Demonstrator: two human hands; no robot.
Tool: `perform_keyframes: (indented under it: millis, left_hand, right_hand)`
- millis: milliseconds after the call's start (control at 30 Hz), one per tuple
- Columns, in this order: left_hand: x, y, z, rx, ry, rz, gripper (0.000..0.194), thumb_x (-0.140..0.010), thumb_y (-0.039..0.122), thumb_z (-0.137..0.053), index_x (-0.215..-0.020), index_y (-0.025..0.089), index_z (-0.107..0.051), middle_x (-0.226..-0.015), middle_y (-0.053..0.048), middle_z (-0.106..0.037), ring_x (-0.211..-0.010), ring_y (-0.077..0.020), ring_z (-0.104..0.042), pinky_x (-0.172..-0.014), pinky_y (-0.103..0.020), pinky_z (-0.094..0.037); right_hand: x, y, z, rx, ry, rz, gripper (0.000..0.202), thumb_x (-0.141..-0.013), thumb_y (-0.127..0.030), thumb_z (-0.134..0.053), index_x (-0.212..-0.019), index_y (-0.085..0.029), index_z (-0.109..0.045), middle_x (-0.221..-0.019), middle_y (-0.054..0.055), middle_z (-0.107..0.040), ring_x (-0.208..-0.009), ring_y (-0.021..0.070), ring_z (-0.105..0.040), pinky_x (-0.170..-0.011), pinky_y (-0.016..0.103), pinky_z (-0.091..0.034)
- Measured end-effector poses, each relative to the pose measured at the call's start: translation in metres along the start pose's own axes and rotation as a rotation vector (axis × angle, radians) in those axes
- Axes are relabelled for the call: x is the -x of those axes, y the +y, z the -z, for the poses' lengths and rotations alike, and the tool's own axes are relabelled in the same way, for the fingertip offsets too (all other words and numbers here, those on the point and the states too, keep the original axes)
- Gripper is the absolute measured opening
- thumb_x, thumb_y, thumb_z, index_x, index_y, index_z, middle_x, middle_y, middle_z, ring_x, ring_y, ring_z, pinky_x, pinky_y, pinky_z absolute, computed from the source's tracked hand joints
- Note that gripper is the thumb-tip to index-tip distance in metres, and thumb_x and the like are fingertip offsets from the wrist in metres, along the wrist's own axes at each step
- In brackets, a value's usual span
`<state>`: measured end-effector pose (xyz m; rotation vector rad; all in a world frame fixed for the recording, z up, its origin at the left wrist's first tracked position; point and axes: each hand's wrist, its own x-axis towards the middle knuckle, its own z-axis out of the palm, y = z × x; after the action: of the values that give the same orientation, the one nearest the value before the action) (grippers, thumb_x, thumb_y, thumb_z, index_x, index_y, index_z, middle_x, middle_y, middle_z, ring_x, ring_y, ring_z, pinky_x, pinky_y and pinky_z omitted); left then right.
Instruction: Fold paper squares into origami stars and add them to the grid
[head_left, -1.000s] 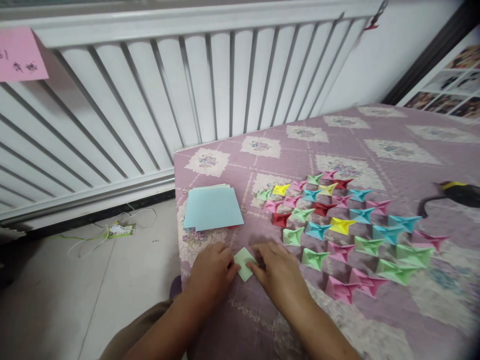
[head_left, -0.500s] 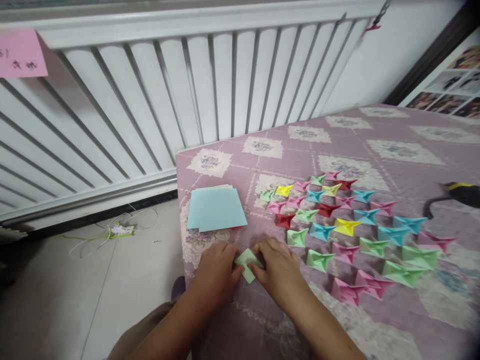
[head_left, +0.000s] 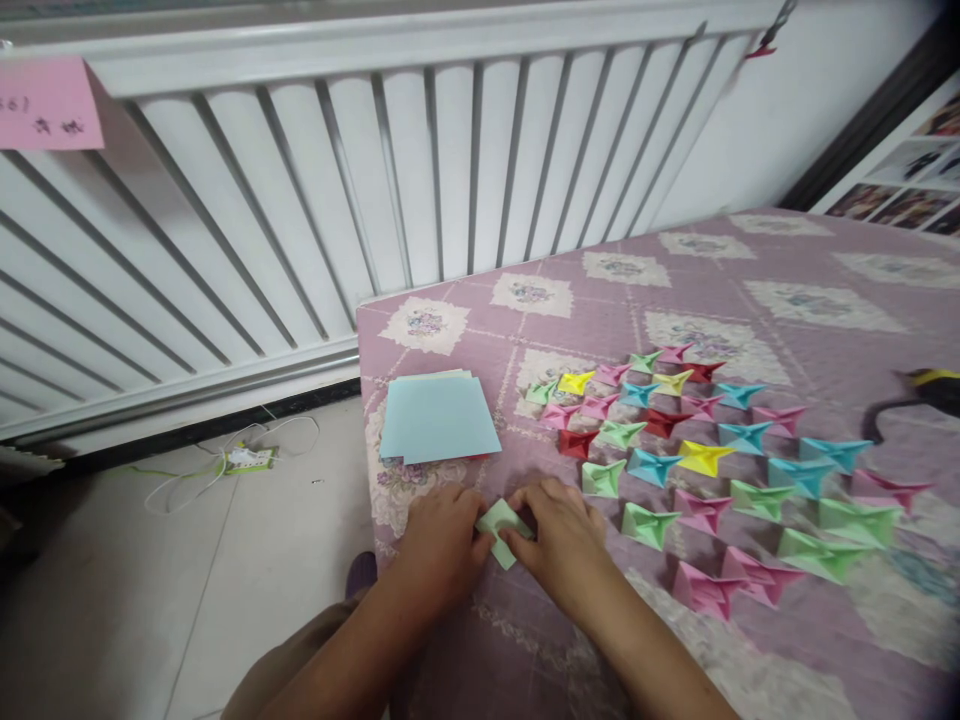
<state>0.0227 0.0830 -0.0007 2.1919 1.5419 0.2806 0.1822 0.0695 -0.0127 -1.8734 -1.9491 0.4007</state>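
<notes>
A small folded piece of light green paper (head_left: 501, 520) is held between my two hands near the front left of the table. My left hand (head_left: 445, 535) pinches its left corner with thumb and fingers. On the other side, my right hand (head_left: 561, 525) grips the right corner, its thumb lying across the paper. Just beyond my left hand lies a stack of paper sheets (head_left: 441, 418), pale blue on top with a red edge showing underneath. To the right stand several folded paper pieces in rows, among them a green one (head_left: 649, 525) and a yellow one (head_left: 705, 458).
A purple floral tablecloth (head_left: 540, 345) covers the table, which meets a white radiator (head_left: 450, 170) behind. A black and yellow object (head_left: 937, 388) lies at the right. On the floor at left sits a power strip (head_left: 250, 459) with loose white cables.
The whole view has shifted slightly, so everything sits a little further right. Both hands keep their hold on the green paper, with only a small change in its visible shape.
</notes>
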Motion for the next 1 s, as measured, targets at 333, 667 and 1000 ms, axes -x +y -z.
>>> perform_keyframes:
  millis: [333,667,1000]
  left_hand:
    - [0.001,0.002,-0.004,0.085,0.029,0.024,0.008,-0.077,0.017,-0.054,-0.083,0.022,-0.055,-0.093,0.0,-0.059,-0.093,-0.021,-0.05,-0.079,-0.035,-0.029]
    - [0.002,0.002,-0.003,0.112,0.009,0.021,0.01,-0.076,0.015,-0.053,-0.083,0.022,-0.054,-0.095,-0.001,-0.058,-0.095,-0.0218,-0.048,-0.08,-0.037,-0.028]
    - [0.003,0.001,-0.005,0.049,0.026,-0.035,0.013,-0.079,0.017,-0.053,-0.087,0.024,-0.06,-0.095,-0.001,-0.06,-0.095,-0.0221,-0.051,-0.085,-0.039,-0.03]
  right_hand:
    - [-0.003,0.002,0.0,-0.044,-0.055,-0.047,0.029,-0.067,-0.02,-0.071,-0.093,-0.024,-0.058,-0.091,0.0,-0.062,-0.094,0.0243,-0.053,-0.08,0.038,-0.028]
    - [-0.004,0.001,0.009,0.025,-0.134,0.061,0.006,-0.073,-0.022,-0.068,-0.071,-0.027,-0.066,-0.083,-0.001,-0.061,-0.091,0.0224,-0.053,-0.076,0.036,-0.025]
    - [-0.002,0.001,0.01,-0.047,-0.126,0.14,0.01,-0.076,-0.019,-0.063,-0.068,-0.023,-0.059,-0.079,0.0,-0.062,-0.084,0.0198,-0.054,-0.075,0.035,-0.029]
